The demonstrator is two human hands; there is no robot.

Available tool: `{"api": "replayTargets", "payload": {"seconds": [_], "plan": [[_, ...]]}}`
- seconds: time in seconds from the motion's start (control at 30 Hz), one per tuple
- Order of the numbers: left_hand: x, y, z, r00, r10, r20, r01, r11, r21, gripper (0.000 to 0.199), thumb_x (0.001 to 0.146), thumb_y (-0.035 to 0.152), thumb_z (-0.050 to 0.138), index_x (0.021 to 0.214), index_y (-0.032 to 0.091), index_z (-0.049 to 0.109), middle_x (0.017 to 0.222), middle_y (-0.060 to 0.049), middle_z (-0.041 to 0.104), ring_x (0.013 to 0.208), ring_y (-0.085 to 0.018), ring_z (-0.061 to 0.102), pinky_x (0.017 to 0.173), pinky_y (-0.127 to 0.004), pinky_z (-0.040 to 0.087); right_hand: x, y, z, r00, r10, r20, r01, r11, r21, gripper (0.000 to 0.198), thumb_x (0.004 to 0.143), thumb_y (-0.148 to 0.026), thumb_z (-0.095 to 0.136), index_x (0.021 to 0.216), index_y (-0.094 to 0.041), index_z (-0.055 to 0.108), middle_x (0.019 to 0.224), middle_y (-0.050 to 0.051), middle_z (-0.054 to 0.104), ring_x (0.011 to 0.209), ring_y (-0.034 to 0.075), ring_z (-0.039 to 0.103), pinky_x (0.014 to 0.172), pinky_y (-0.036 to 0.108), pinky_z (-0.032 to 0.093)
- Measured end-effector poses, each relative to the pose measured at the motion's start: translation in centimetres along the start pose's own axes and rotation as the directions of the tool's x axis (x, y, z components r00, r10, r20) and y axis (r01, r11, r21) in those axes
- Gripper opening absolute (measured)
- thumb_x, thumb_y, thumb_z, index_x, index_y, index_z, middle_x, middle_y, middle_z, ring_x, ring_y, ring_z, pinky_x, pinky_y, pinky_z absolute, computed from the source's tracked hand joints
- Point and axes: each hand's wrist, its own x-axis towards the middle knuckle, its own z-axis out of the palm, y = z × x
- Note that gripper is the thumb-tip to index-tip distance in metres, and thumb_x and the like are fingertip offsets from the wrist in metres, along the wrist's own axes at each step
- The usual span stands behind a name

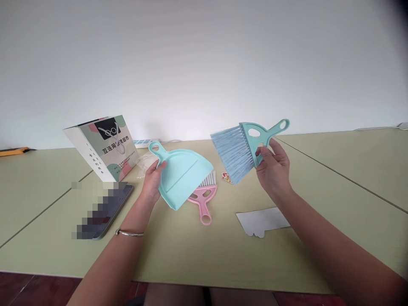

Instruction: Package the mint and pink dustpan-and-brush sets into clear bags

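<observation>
Left hand (151,182) gripped the dustpan (185,173); right hand (276,173), at its three o'clock, pinched the hand brush (238,152), likely steadier by the handle (273,130).

Pale green seamed table (191,259); plain white wall (204,63) behind, dark red tiled floor (35,289) below near edge. At left: printed paper bag (111,148) with Chinese lettering and rope handle (120,145). Clear plastic (145,166) just beside bag, blue-and-white packet (142,143) behind. Dark phone (114,209) in front of bag, partly pixelated. Far left: yellow-orange object (14,151). Mid-table: pink brush (204,196), partly hidden, handle toward near edge; small colourful card (225,176) close by. Right: white paper (263,221) with part-scalloped near edge. Pale cable (379,128) at back right.
</observation>
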Motion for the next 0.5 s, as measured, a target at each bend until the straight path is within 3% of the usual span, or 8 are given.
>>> {"api": "replayTargets", "payload": {"seconds": [0.1,0.2,0.37,0.5], "plan": [[0.0,-0.3,0.1,1.000,0.007,-0.003,-0.007,1.000,0.000,0.026,0.059,0.032,0.076,0.082,0.022,0.067,0.081,-0.001,0.070,0.074,-0.018,0.063,0.066,-0.027,0.048,-1.1,-0.1,0.9,0.982,0.060,0.178,-0.052,0.997,-0.053,0.038,0.075,-0.042,0.057,0.108,-0.024,0.060,0.064,-0.003,0.052,0.062,0.013,0.053,0.055,0.028,0.043],[-0.4,-0.7,0.6,0.995,-0.008,0.100,0.004,0.999,0.038,0.031,0.058,0.035,0.076,0.084,0.021,0.067,0.079,-0.002,0.070,0.074,-0.019,0.064,0.065,-0.027,0.048,-2.6,0.0,2.2,0.941,0.149,0.304,-0.093,0.977,-0.193,0.045,0.074,-0.045,0.058,0.111,-0.020,0.062,0.063,-0.002,0.055,0.062,0.014,0.054,0.058,0.030,0.044],[-1.3,-1.3,1.7,0.976,-0.045,0.214,0.021,0.994,0.111,0.035,0.061,0.043,0.074,0.087,0.021,0.067,0.079,-0.002,0.070,0.071,-0.019,0.064,0.062,-0.027,0.048,-4.4,0.4,3.5,0.895,0.274,0.353,-0.115,0.905,-0.410,0.047,0.078,-0.041,0.054,0.118,-0.018,0.060,0.072,0.002,0.066,0.072,0.019,0.061,0.064,0.032,0.049],[-1.9,-1.7,2.1,0.965,-0.031,0.262,-0.002,0.993,0.122,0.035,0.062,0.044,0.073,0.087,0.020,0.069,0.080,-0.003,0.070,0.070,-0.020,0.064,0.061,-0.028,0.049,-5.3,0.5,4.0,0.893,0.203,0.402,0.032,0.862,-0.506,0.040,0.082,-0.037,0.048,0.117,-0.022,0.062,0.093,0.004,0.070,0.080,0.022,0.064,0.071,0.036,0.050]]}}
